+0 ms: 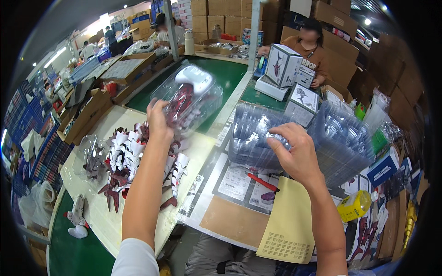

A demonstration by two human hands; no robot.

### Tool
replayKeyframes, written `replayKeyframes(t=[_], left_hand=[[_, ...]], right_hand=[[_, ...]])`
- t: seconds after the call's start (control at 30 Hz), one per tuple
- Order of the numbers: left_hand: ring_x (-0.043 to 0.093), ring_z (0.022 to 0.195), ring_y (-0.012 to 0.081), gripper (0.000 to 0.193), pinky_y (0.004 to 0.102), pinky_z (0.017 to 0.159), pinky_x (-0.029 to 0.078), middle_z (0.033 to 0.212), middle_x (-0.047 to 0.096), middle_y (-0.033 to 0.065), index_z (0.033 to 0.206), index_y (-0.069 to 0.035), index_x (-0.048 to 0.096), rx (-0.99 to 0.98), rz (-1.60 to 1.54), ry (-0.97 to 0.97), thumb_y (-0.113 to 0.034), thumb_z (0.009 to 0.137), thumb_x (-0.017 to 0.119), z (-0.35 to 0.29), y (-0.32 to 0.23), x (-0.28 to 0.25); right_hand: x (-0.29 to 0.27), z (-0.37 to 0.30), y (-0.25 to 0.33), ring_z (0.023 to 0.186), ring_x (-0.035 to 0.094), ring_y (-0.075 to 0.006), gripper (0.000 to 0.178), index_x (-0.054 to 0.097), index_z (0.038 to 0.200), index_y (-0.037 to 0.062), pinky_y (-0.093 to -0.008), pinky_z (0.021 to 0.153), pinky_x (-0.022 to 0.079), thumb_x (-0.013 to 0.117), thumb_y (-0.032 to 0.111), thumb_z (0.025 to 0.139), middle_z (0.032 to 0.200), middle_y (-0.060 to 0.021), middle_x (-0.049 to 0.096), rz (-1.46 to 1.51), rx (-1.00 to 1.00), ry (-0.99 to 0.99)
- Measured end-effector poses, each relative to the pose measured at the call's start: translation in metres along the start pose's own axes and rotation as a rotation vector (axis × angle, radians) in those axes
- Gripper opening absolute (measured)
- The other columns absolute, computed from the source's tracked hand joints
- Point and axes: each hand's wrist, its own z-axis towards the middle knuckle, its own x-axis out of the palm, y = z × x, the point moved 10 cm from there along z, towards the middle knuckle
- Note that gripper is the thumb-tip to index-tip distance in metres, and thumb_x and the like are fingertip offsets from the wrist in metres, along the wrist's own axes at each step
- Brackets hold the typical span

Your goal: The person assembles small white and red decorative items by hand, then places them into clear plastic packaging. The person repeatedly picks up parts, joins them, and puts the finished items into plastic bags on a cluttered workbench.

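My left hand [159, 118] grips the near edge of a clear plastic blister tray [209, 99], held raised over the green table top. In the tray lie a white remote control [194, 79] and a dark red toy [182, 99], slightly blurred. My right hand [297, 154] is at a stack of clear plastic trays [251, 133], its thumb and curled forefinger apart and nothing plainly held between them. Below my left forearm spreads a pile of dark red and white toy shark parts [124, 154].
A second tray stack [343, 138] stands at the right. Beyond are printed boxes [283, 64] and a co-worker [313, 50]. Nearer lie a red-and-black pen-like tool [263, 182], a yellow sheet [290, 221] and a yellow bottle [354, 205]. A metal post [253, 39] rises behind.
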Motion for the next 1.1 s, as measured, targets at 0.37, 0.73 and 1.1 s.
replayKeyframes(t=[0.37,0.73,1.1], left_hand=[[0.061,0.126,0.0475,0.081,0.0535,0.11,0.05,0.149,0.052,0.0294,0.157,-0.009,0.043,-0.013,0.46,-0.369,-0.031,0.083,0.068,0.106,0.115,0.014],[0.053,0.14,0.0408,0.09,0.0471,0.11,0.049,0.149,0.054,0.0278,0.155,-0.003,0.045,0.053,0.845,0.047,-0.031,0.08,0.086,0.055,-0.022,0.073],[0.068,0.119,0.0309,0.064,0.0416,0.105,0.052,0.129,0.071,0.016,0.142,-0.014,0.065,0.333,2.016,-0.147,-0.038,0.084,0.08,-0.172,-0.357,-0.267]], right_hand=[[0.038,0.025,-0.027,0.092,0.064,-0.0264,0.025,0.076,0.091,-0.0003,-0.0373,0.079,0.051,0.085,0.02,0.079,0.096,-0.0107,0.064,-0.117,-0.006,0.327],[0.063,0.028,-0.041,0.086,0.05,-0.0213,0.027,0.065,0.09,-0.0046,-0.0319,0.076,0.04,0.082,0.015,0.084,0.092,-0.0069,0.047,0.108,0.076,0.508],[0.047,-0.012,0.012,0.093,0.062,-0.036,0.016,0.064,0.098,-0.0023,-0.0441,0.079,0.051,0.074,-0.002,0.085,0.099,-0.0156,0.058,-0.412,-0.392,0.276]])
